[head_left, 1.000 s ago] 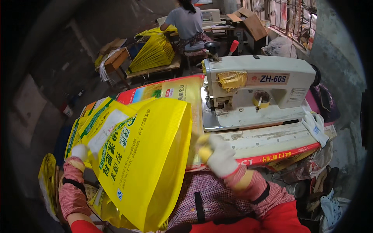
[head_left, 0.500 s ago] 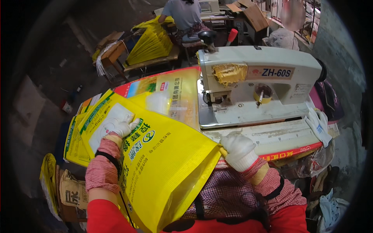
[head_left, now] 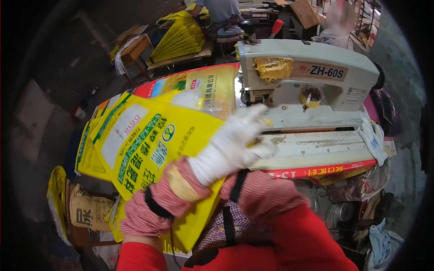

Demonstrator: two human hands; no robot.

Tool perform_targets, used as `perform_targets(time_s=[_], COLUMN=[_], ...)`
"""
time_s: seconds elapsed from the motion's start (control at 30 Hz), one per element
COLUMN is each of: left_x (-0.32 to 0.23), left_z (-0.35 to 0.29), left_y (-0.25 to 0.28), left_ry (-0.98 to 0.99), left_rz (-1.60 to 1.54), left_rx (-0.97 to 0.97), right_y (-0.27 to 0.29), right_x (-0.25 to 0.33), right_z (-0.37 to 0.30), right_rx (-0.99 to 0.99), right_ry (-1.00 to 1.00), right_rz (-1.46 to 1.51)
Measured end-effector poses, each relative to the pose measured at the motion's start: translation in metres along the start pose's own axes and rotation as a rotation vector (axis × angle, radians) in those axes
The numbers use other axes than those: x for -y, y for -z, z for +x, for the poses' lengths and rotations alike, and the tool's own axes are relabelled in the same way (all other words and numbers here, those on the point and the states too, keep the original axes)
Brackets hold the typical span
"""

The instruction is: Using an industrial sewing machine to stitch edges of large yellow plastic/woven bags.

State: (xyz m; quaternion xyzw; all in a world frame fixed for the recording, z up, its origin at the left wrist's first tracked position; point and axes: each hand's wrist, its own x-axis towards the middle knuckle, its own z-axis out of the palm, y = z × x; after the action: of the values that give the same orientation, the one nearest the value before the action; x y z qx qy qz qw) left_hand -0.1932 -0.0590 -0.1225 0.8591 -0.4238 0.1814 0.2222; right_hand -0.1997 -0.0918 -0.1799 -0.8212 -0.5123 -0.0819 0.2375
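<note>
My left hand [head_left: 228,143], in a white work glove, reaches across the yellow printed woven sack [head_left: 149,140] toward the sewing machine [head_left: 312,83]. Its fingers are stretched and apart, slightly blurred, just in front of the needle area. My right forearm [head_left: 271,194], in a red checked sleeve cover, crosses in from the lower right and meets the left wrist. The right hand itself is hidden behind the left glove and wrist, so its grip does not show. The sack lies tilted over the table's left part and hangs down over my lap, under my left forearm.
More yellow sacks [head_left: 88,153] lie beneath at the left. A spare white glove [head_left: 373,140] rests at the table's right end. Brown sacking [head_left: 88,207] stands low on the left. Beyond the machine, a person [head_left: 221,16] sits beside stacked yellow sacks [head_left: 178,38].
My left hand has left the sack's printed face and swung right toward the machine. My right hand has left the sack's mouth corner and moved left, behind the left one.
</note>
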Motion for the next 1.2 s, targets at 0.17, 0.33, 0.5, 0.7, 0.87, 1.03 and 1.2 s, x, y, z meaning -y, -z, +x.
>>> perform_targets(time_s=[0.17, 0.33, 0.5, 0.7, 0.87, 1.03, 1.2], left_x=[-0.068, -0.110, -0.149, -0.157, -0.150, -0.148, -0.111], left_z=[-0.036, -0.142, -0.265, -0.278, -0.254, -0.258, -0.267], left_y=[0.000, 0.055, 0.031, -0.004, -0.011, -0.001, 0.045], left_ry=[0.117, 0.448, 1.174, 1.343, 1.267, 1.264, 1.123], left_rz=[-0.141, 0.060, 0.185, -1.036, -1.220, -1.092, -0.706], left_rx=[0.069, -0.296, -0.954, -1.082, -1.097, -1.165, -0.926], right_y=[0.023, 0.038, 0.097, 0.099, 0.042, 0.005, -0.004], right_x=[0.004, -0.005, -0.038, -0.064, -0.102, -0.068, -0.042], right_z=[0.024, 0.017, -0.052, 0.014, -0.007, -0.013, -0.004], right_rx=[0.144, 0.328, 0.603, 0.222, 0.479, 0.390, 0.362], right_ry=[0.062, 0.056, -0.221, -0.277, -0.369, -0.369, -0.421], right_rz=[0.085, 0.109, 0.883, -0.028, 0.007, -0.125, -0.229])
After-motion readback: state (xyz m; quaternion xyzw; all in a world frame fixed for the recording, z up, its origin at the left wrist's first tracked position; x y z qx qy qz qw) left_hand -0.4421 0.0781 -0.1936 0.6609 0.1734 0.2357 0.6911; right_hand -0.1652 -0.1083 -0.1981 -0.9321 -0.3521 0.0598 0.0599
